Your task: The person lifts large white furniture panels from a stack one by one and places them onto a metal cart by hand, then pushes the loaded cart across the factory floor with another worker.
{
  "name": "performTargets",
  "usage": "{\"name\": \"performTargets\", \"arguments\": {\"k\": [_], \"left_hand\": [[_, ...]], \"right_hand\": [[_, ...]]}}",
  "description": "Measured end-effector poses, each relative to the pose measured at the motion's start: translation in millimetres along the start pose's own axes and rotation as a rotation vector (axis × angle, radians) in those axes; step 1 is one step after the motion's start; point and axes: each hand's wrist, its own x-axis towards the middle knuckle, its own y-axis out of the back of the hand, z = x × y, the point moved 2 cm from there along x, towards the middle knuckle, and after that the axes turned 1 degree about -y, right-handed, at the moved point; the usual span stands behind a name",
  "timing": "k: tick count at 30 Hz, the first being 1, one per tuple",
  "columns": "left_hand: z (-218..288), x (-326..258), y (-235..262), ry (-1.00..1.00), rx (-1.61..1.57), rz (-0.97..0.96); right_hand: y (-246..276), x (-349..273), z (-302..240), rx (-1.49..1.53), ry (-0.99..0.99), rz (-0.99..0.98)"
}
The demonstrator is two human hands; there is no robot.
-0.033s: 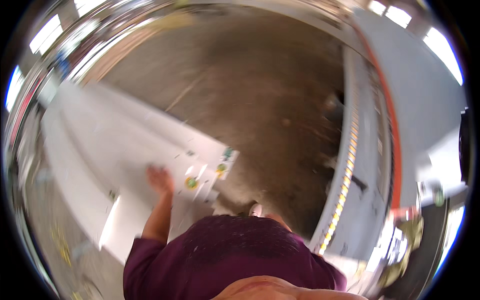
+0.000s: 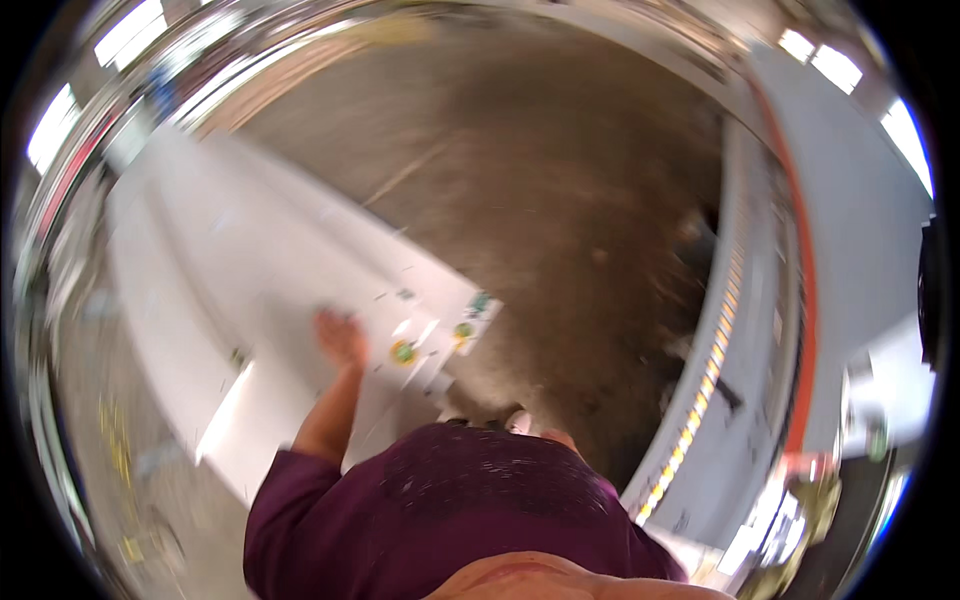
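Right now my left hand (image 2: 340, 338) is pressing flat, fingers spread, on the long white flat panel (image 2: 250, 270) lying over the concrete floor (image 2: 560, 200); my right hand is hidden. Keeping the palm steady should stop it sliding.

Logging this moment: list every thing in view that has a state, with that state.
Left hand: resting flat on the white panel, fingers blurred.
Right hand: out of view.
White panel: long, lying across the concrete floor, stickers near its end.
Purple sleeve: short, forearm bare.
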Motion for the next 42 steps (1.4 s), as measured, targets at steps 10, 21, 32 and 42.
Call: {"name": "performTargets", "arguments": {"k": [10,21,32,42], "left_hand": [[-8,-7,24,0.11,-0.3,-0.14],[15,-23,39,-0.245,-0.074,-0.075],[3,-27,26,-0.235,-0.123,0.044],[1,-27,24,-0.193,-0.081,-0.033]], "right_hand": [[63,15,-93,-0.249,-0.311,-0.105],[29,31,7,-0.269,-0.01,-0.185],[57,-21,-70,-0.019,-0.29,-0.17],[45,-16,-58,-0.061,-0.161,-0.149]]}}
